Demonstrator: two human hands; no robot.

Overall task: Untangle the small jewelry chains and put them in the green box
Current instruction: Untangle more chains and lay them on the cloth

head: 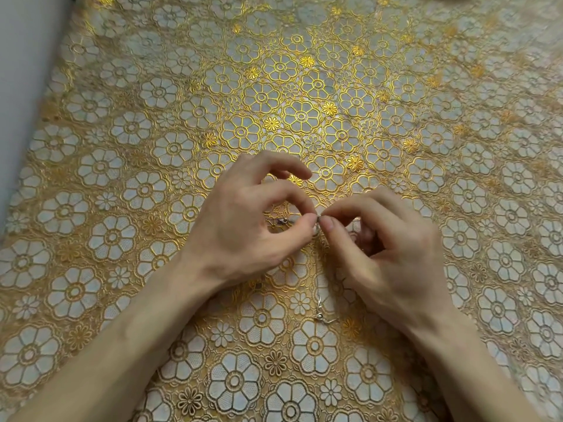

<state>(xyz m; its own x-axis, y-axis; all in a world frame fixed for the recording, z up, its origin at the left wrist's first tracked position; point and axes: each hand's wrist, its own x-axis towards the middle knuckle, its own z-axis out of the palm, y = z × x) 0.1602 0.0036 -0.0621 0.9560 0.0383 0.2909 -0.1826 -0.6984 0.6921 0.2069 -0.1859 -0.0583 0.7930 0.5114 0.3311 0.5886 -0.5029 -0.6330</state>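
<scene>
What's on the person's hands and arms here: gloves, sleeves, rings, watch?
Nothing worn that shows. The left hand and right hand are bare: no gloves, no rings, no watch or bracelet at either wrist. The left forearm and right forearm are bare to the frame edge, no sleeves in view. Visible thumbnails are short and unpainted.

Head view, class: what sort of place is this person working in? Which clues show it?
Probably a home: a gold floral tablecloth covers the work surface, a plain pale wall borders its left side, and the left hand and right hand pinch a thin jewelry chain.
</scene>
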